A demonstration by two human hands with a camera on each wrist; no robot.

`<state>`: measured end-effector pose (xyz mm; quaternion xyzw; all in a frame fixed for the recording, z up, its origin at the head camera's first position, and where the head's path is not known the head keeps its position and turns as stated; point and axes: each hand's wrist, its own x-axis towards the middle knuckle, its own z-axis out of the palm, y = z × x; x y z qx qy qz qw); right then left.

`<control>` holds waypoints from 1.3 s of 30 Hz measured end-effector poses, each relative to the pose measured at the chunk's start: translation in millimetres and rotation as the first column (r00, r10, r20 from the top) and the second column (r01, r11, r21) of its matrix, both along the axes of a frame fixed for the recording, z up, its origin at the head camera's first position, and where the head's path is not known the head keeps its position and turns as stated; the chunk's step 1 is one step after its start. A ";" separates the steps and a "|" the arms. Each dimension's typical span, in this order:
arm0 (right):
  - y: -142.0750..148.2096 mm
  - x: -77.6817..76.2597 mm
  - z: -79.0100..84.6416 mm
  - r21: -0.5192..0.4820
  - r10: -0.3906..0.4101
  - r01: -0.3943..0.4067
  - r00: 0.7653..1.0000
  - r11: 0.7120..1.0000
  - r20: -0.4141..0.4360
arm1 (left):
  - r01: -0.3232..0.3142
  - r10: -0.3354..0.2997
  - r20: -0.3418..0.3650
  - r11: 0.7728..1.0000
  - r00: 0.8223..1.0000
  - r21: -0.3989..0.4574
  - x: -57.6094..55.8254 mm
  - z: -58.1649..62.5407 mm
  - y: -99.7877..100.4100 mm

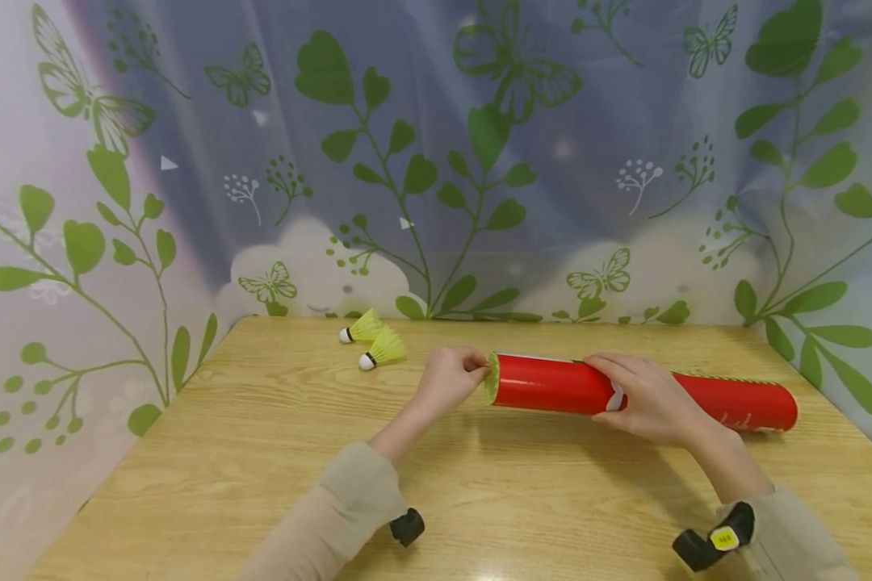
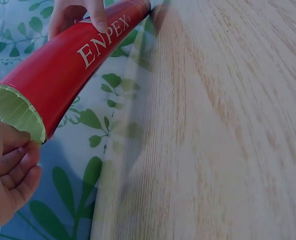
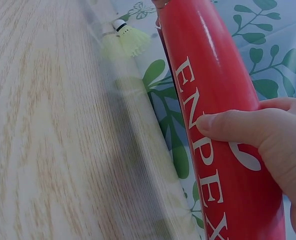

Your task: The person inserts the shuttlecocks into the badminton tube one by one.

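Observation:
A long red tube (image 1: 545, 386) lettered ENPEX is held slanted over the table, its left end raised. My right hand (image 1: 647, 399) grips it around the middle, thumb on the near side. Inside the open left end shows the yellow-green skirt of a shuttlecock (image 2: 20, 110). At that mouth my left hand (image 1: 446, 378) pinches the skirt's rim between thumb and fingers; the rest of this shuttlecock is hidden in the tube. Two yellow shuttlecocks, one farther back (image 1: 366, 327) and one nearer (image 1: 387, 347), lie left of the tube with white tips pointing left.
The wooden table (image 1: 262, 452) reaches back to a curtain (image 1: 436, 161) printed with leaves and butterflies, which also hangs along both sides. Black wrist cameras are worn at both sleeves.

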<state>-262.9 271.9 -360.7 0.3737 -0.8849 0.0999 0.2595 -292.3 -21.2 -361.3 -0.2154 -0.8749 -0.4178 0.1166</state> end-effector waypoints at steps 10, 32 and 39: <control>2.2 0.2 0.5 -0.006 0.004 -0.004 1.000 1.000 -0.005 | 0.006 -0.007 -0.030 1.000 1.000 -0.020 0.3 1.3 3.1; 2.5 0.8 1.9 -0.017 0.000 0.000 1.000 1.000 0.000 | -0.011 0.008 -0.051 0.998 0.999 -0.060 2.1 2.9 15.0; 2.6 -0.7 0.8 -0.013 0.006 -0.006 1.000 1.000 -0.003 | 0.006 -0.008 -0.041 0.999 0.999 -0.034 0.0 0.7 14.9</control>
